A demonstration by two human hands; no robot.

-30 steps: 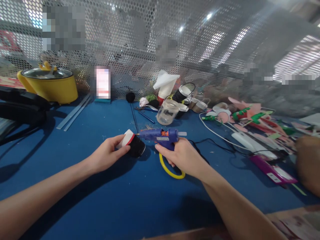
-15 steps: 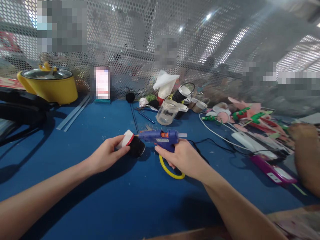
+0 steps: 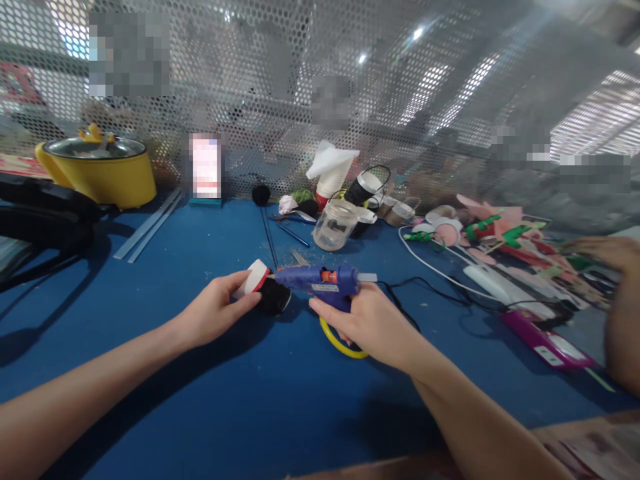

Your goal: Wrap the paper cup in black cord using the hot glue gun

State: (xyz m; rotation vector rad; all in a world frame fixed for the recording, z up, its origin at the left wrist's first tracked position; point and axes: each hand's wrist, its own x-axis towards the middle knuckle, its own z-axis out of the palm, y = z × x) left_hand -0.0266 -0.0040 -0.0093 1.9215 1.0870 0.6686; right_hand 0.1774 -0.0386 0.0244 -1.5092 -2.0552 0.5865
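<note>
My left hand [image 3: 220, 308] is closed round a small paper cup [image 3: 274, 295], white at one end with a red band, its other part wrapped in black yarn. The cup lies tilted just above the blue tabletop. In my right hand [image 3: 373, 323] is a blue glue gun [image 3: 317, 279], with a clear glue stick poking out of its back. The gun's nozzle points left and meets the cup near the red band. Black yarn [image 3: 269, 233] runs from a black ball [image 3: 261, 195] at the back toward the cup. Below my right hand a yellow ring [image 3: 340, 341] lies partly hidden.
A clear plastic jar [image 3: 334, 227], a blue pen [image 3: 293, 234] and stacked cups [image 3: 334, 180] stand or lie at the back. Glue sticks [image 3: 150, 225] and a yellow pot [image 3: 103, 173] are left. Rightward are cables, a purple power strip [image 3: 545, 340], paper pieces and another person's arm [image 3: 623, 313].
The glue gun has tipped slightly, its back end lower, with the nozzle still at the cup. My left hand has hardly moved. The other person's hand at right has shifted and stretched out.
</note>
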